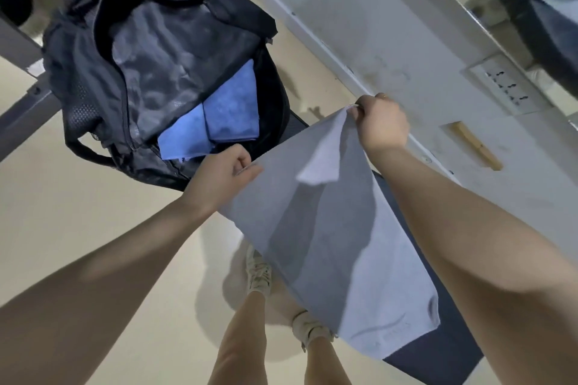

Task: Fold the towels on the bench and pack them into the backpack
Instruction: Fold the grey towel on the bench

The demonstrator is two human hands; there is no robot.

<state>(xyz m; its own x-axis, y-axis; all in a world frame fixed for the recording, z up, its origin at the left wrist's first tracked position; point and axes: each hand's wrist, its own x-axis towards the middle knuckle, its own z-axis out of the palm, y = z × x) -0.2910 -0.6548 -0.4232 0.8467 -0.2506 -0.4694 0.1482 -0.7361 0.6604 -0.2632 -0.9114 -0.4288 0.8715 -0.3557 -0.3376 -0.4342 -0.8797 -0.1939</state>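
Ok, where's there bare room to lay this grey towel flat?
Bare dark bench shows only near the towel's lower end. The grey towel, held by left hand and right hand, covers the rest. The backpack end is crowded, blue towels filling its opening.

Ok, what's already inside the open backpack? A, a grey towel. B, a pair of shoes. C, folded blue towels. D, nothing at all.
C: folded blue towels lie in the open black backpack, while the grey towel is outside it, pinched at its corners by the left hand and right hand.
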